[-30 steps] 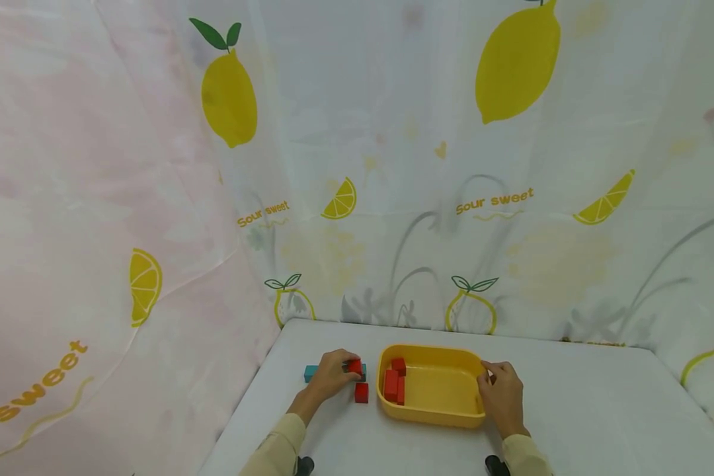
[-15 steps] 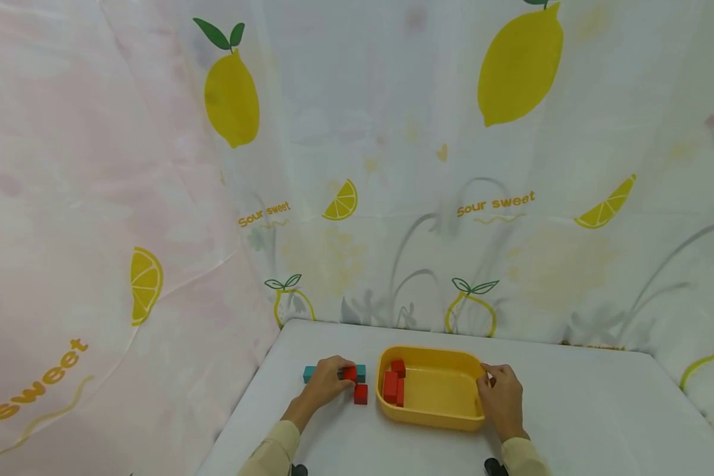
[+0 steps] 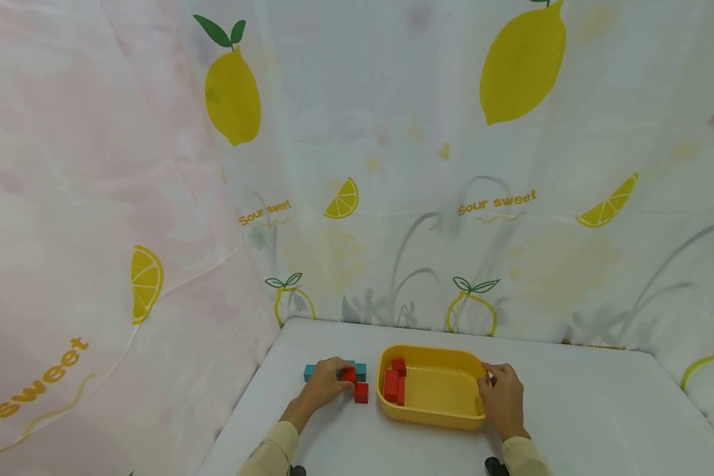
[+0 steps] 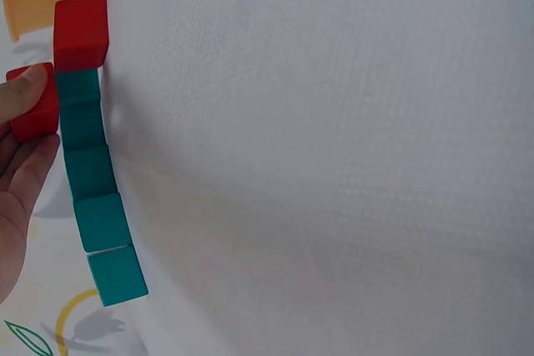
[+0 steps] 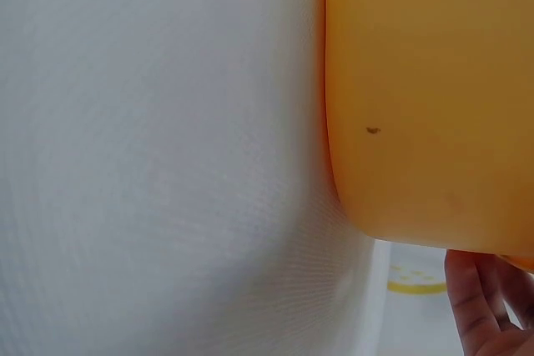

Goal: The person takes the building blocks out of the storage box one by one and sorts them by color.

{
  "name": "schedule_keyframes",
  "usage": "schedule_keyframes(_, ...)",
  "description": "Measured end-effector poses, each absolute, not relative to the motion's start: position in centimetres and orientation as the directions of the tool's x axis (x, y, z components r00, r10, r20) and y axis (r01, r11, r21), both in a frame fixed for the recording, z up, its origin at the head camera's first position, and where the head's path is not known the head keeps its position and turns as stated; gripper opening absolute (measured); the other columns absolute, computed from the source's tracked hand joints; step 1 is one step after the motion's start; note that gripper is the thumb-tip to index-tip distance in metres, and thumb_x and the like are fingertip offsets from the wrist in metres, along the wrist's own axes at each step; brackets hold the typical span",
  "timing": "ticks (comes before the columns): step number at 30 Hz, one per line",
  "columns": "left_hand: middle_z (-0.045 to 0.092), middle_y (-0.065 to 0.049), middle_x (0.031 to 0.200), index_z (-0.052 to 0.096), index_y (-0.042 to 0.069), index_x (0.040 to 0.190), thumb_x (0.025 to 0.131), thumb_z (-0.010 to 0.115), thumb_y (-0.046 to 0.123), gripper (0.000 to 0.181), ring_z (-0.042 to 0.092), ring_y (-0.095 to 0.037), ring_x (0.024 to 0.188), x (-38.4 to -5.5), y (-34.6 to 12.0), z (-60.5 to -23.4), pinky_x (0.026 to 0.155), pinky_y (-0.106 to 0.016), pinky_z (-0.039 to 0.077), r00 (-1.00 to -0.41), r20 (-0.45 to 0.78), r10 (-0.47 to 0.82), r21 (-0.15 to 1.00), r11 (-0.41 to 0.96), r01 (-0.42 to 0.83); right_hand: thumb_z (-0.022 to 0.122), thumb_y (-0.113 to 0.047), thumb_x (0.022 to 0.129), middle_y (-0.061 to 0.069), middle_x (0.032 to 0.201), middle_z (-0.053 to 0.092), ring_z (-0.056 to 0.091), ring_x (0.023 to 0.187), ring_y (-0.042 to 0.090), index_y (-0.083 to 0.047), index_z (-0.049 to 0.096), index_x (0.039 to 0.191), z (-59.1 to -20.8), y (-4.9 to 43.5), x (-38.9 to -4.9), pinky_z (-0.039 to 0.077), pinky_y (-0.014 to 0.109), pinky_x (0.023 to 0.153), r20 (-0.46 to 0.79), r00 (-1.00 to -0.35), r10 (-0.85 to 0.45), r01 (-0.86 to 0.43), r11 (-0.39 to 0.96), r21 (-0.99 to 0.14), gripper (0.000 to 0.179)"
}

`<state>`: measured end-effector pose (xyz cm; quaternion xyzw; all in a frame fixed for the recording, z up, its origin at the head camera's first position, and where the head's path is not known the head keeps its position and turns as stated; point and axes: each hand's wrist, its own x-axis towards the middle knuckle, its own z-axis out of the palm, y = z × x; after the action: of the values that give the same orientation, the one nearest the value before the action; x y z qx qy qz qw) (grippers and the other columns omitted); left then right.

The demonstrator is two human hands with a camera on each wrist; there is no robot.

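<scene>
My left hand [image 3: 323, 385] pinches a red block [image 4: 37, 110] between thumb and fingers, right beside a row of teal blocks [image 4: 90, 171]. At the row's end nearest the bin sits a second red block [image 3: 361, 393]. The yellow bin [image 3: 431, 418] stands to the right with several red blocks [image 3: 391, 385] inside, along its left wall. My right hand [image 3: 503, 399] grips the bin's right rim; in the right wrist view its fingers [image 5: 471, 302] touch the bin's far side. A small red patch shows between those fingers in the head view, too small to identify.
All of this rests on a white-covered table [image 3: 577, 403]. A lemon-printed curtain [image 3: 381, 165] hangs behind the table and along its left side.
My left hand has lowered the pinched red block and drawn it slightly left, down to the teal row. Over the last half second it has barely moved. The right hand stays at the bin.
</scene>
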<state>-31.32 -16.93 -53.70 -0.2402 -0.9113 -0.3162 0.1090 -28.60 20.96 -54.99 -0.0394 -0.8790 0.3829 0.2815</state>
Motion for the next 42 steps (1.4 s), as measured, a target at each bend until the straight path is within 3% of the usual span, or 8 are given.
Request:
schedule_keyframes(14, 0.069, -0.004, 0.101, 0.072, 0.002, 0.109, 0.077, 0.082, 0.010, 0.035, 0.059, -0.013, 0.085, -31.4, -17.6, -54.2, 0.080, -0.029, 0.055, -0.875, 0.325, 0.358, 0.525, 0.701, 0.482, 0.064, 0.003, 0.083, 0.014, 0.090, 0.056, 0.050, 0.073, 0.023, 0.009, 0.070, 0.109, -54.6, 21.0, -28.7, 0.045, 0.024, 0.058, 0.475, -0.831, 0.288, -0.146, 0.711, -0.687, 0.026)
schedule_keyframes(27, 0.067, -0.005, 0.109, 0.070, 0.004, 0.114, 0.079, 0.081, 0.011, 0.037, 0.059, -0.016, 0.094, -31.0, -17.4, -54.9, 0.087, -0.035, 0.054, -0.910, 0.226, 0.348, 0.552, 0.724, 0.414, 0.065, 0.003, 0.083, 0.012, 0.088, 0.055, 0.049, 0.072, 0.022, 0.007, 0.071, 0.108, -54.9, 20.8, -28.8, 0.044, 0.024, 0.058, 0.477, -0.828, 0.294, -0.148, 0.707, -0.692, 0.026)
schedule_keyframes(42, 0.068, -0.004, 0.107, 0.070, 0.003, 0.114, 0.078, 0.081, 0.008, 0.038, 0.060, -0.016, 0.094, -30.8, -17.2, -55.0, 0.084, -0.032, 0.055, -0.919, 0.197, 0.342, 0.583, 0.712, 0.391, 0.065, 0.003, 0.084, 0.013, 0.090, 0.056, 0.051, 0.074, 0.023, 0.007, 0.070, 0.109, -54.8, 20.8, -28.8, 0.047, 0.024, 0.060, 0.463, -0.834, 0.301, -0.133, 0.705, -0.697, 0.026)
